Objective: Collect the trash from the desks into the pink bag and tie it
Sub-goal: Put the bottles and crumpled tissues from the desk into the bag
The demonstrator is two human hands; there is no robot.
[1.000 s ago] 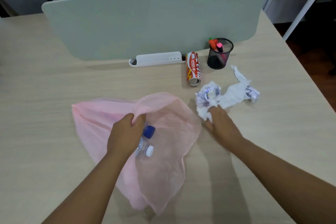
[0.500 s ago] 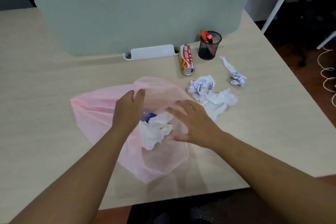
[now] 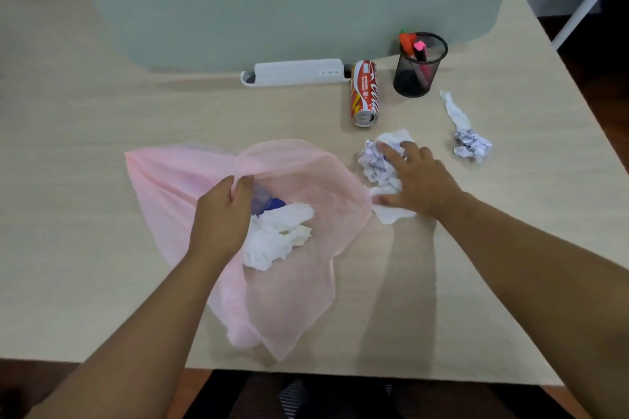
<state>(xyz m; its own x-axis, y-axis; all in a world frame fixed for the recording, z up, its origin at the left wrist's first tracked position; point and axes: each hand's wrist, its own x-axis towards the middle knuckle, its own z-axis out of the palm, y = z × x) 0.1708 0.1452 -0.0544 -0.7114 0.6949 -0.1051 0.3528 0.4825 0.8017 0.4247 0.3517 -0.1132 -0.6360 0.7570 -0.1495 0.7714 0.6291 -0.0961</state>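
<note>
A pink bag (image 3: 299, 289) lies open on the desk (image 3: 68, 214). My left hand (image 3: 221, 218) pinches its upper rim and holds the mouth up. Inside lie a crumpled white tissue (image 3: 275, 235) and a plastic bottle with a blue cap (image 3: 269, 203). To the right of the bag, my right hand (image 3: 417, 180) rests on a heap of crumpled paper and tissue (image 3: 377, 163), fingers spread over it. Farther right lies another crumpled paper wad (image 3: 468, 143). A red soda can (image 3: 364, 93) lies on its side behind the heap.
A grey-green divider panel (image 3: 272, 0) stands across the back of the desk, with a white power strip (image 3: 296, 72) at its foot. A black mesh pen cup (image 3: 417, 65) holding markers stands right of the can. The desk's front edge runs just below the bag.
A white tissue went from the desk into the bag. My right hand then left the bag's mouth and moved right onto the paper heap. My left hand kept hold of the rim.
</note>
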